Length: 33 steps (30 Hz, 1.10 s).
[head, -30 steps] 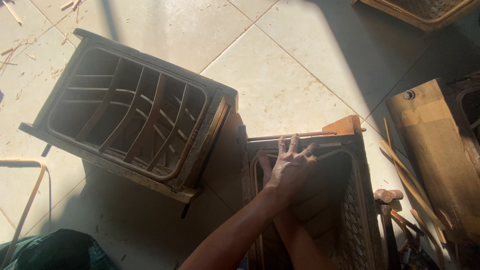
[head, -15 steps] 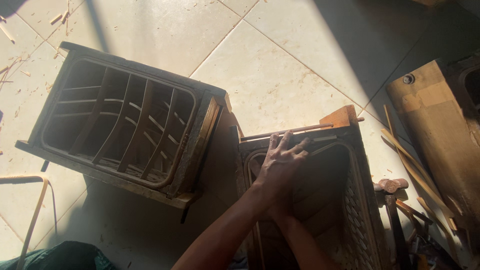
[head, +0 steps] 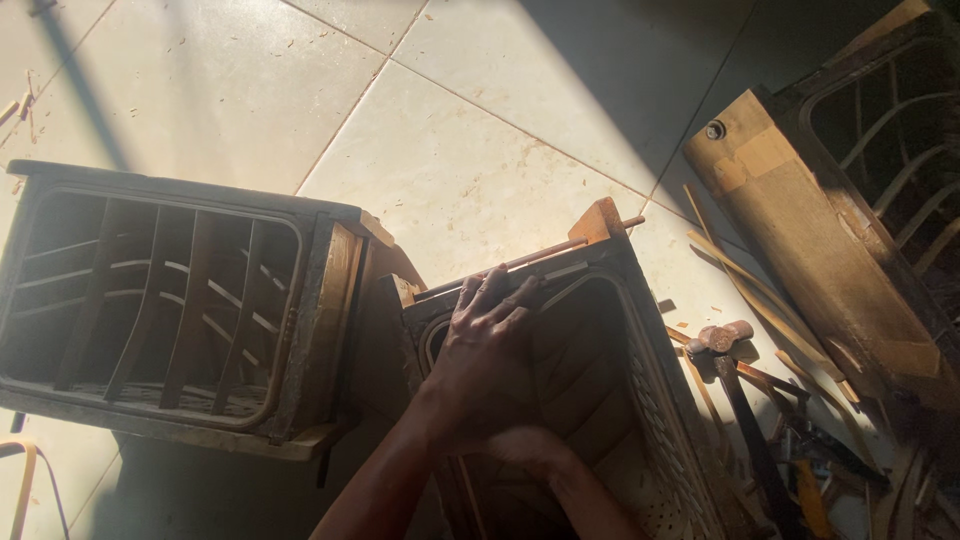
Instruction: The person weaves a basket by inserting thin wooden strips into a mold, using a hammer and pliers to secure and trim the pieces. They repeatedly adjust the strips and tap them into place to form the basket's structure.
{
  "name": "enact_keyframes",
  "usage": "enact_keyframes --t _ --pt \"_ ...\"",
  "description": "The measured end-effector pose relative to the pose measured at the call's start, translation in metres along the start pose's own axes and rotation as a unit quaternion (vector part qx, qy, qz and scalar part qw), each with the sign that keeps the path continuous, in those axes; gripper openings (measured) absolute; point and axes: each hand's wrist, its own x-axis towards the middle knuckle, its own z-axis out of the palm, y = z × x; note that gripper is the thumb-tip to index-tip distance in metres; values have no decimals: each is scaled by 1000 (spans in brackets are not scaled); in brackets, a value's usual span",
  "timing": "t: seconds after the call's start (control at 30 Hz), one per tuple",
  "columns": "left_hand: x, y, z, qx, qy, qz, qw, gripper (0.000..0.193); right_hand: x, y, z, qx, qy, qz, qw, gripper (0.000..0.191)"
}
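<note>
My left hand (head: 485,350) lies flat on the far rim of a dark wooden frame with woven sides (head: 655,400), its fingers stretched over the edge near a thin rod (head: 530,258). My right hand (head: 525,448) reaches into the same frame from below. It is mostly covered by my left hand and in shadow, so its fingers cannot be made out.
A second slatted frame (head: 320,290) lies on its side at the left, touching the first. A third frame with a broad wooden side (head: 800,230) is at the right. A hammer (head: 722,338), cane strips (head: 745,285) and tools lie between them on the tiled floor (head: 480,150).
My left hand has slid a little along the rim and its fingers have drawn closer together. The view has shifted slightly; the frames have stayed in place.
</note>
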Motion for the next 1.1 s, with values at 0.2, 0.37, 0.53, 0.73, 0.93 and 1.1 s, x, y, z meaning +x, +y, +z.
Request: enact_keyframes --t 0.2,0.37,0.53,0.73,0.93,1.1 --pt "-4 -3 2 29 12 19 999 22 1 8 5 6 18 -5 1000 52" --pt "-6 -7 5 39 20 34 998 28 2 7 8 12 30 -15 999 54" --pt "-6 -8 8 42 31 36 998 29 5 9 7 24 57 -22 998 55" --pt "-7 -9 2 11 34 26 999 29 21 14 1 38 84 -34 995 57" --pt "-2 -8 -5 45 23 17 999 26 17 14 5 24 117 -28 992 59" --pt "-7 -14 -1 -6 7 23 1000 34 1 19 47 -52 176 2 983 60"
